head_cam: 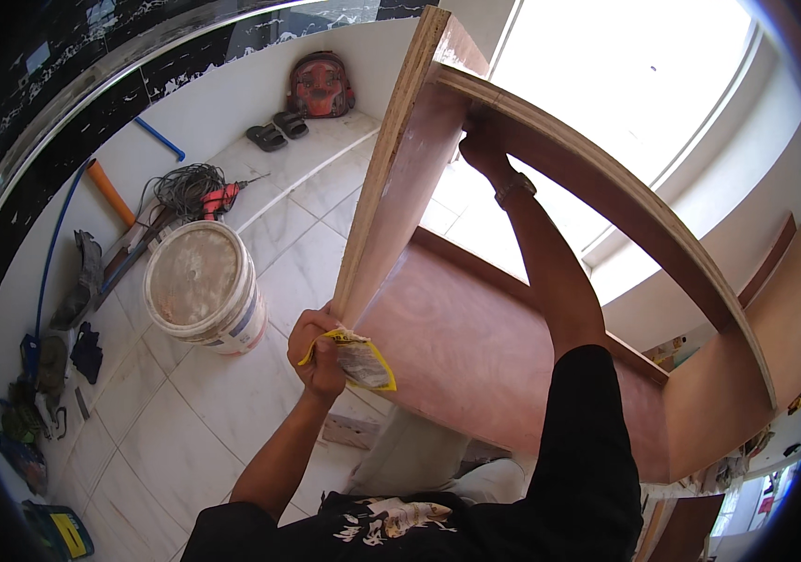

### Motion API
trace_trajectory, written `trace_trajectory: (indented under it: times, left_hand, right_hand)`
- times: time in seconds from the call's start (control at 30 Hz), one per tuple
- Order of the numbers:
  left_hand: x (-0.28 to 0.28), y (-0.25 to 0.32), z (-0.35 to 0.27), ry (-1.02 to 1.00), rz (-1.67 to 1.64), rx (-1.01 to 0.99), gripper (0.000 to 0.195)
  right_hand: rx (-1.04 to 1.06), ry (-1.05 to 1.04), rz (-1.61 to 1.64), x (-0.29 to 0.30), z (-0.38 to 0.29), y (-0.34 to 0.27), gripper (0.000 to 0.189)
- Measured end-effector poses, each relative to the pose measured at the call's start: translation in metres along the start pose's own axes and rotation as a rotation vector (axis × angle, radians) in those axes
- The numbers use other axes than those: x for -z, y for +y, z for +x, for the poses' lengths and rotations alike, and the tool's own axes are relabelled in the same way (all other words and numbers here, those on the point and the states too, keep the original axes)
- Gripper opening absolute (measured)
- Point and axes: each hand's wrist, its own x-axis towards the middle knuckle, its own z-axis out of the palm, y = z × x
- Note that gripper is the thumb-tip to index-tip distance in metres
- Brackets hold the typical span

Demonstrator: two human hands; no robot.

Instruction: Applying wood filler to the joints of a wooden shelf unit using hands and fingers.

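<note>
In front of me stands an open plywood cabinet carcass (400, 161) with reddish-brown inner faces and raw layered edges. My left hand (319, 355) pinches a yellow-edged plastic packet (366, 363) that bears printing. That hand is at the near lower end of the carcass's left panel, with its fingers against the edge. My right hand (484, 147), with a watch on the wrist, reaches inside to the far upper corner, where the left panel meets the long rail (604, 161). Its fingertips are in shadow there, so whatever they hold or touch is hidden.
A lidded plastic bucket (196, 277) stands on the tiled floor to the left. Behind it lie a red power drill (220, 200) and a coiled black cable (186, 188). Black sandals (277, 131) and a red backpack (321, 84) are against the wall. More wooden panels (779, 295) stand right.
</note>
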Motion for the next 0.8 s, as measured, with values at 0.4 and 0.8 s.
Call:
trace_trajectory:
  times: [0.4, 0.8]
  left_hand:
    - [-0.001, 0.002, 0.000, 0.101, -0.028, 0.035, 0.039]
    - [0.003, 0.002, 0.005, 0.008, -0.047, -0.046, 0.035]
  right_hand:
    - [0.116, 0.154, -0.154, 0.037, -0.023, 0.013, 0.032]
    - [0.242, 0.030, -0.384, 0.054, -0.014, 0.026, 0.035]
